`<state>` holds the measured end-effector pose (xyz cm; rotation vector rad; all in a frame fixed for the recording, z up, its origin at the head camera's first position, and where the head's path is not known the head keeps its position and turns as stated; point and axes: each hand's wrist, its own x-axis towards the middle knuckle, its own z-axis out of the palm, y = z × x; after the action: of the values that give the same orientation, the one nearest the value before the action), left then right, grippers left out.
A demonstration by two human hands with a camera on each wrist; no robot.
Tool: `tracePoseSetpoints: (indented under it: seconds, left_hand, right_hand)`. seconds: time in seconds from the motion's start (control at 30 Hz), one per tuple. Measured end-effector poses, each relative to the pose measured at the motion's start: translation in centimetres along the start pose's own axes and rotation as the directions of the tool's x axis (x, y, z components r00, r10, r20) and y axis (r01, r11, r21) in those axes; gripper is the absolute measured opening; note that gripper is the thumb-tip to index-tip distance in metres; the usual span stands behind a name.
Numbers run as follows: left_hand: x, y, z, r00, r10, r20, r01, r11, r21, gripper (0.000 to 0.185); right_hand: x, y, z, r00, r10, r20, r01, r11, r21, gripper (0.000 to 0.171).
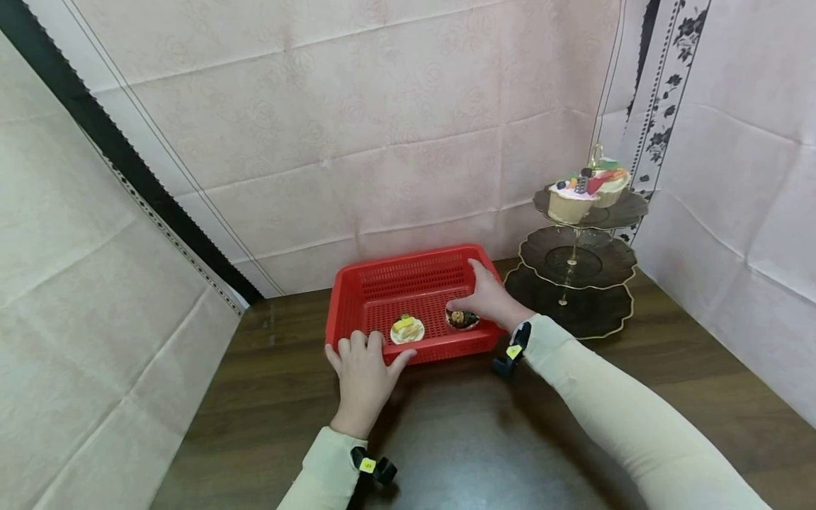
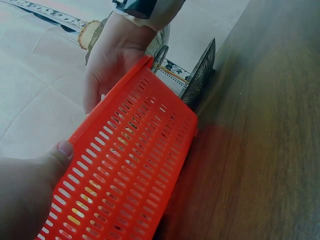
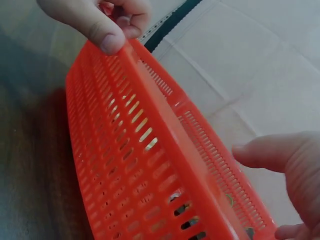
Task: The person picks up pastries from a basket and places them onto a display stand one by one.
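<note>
A red plastic basket (image 1: 347, 297) with slotted sides stands on the table. My left hand (image 1: 363, 379) grips its near rim, the thumb (image 3: 111, 42) outside and the fingers curled over the edge. Inside sits a cupcake (image 1: 408, 331) with white cream and yellow topping, just beyond that hand. To its right is a cupcake (image 1: 463, 320) with dark and nut-like topping. My right hand (image 1: 491, 297) reaches over the basket's right side, thumb and fingers spread around and above this dark-topped cupcake, partly covering it.
A three-tier dark stand (image 1: 576, 265) with gold edges rises right of the basket, close to my right forearm. Its top tier carries a cupcake (image 1: 570, 205) with berries and another cupcake (image 1: 612, 188) behind. Cloth-covered walls (image 1: 382, 142) enclose the wooden table (image 1: 274, 411).
</note>
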<state>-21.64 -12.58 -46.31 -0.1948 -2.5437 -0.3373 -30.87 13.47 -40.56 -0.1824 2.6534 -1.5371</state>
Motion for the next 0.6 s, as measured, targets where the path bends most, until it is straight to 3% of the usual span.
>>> tracePoseSetpoints:
  seconds: [0.3, 0.6]
  left_hand:
    - [0.0, 0.1, -0.1, 1.0, 0.005, -0.01, -0.005, 1.0, 0.007, 0.064]
    - [0.0, 0.1, 0.1, 1.0, 0.0, -0.009, 0.0, 1.0, 0.005, 0.064]
  right_hand:
    - [0.8, 0.1, 0.5, 0.988, 0.054, 0.146, -0.046, 0.997, -0.056, 0.13]
    - [1.4, 0.3, 0.9, 0.975, 0.098, 0.199, -0.076, 0.99, -0.116, 0.129]
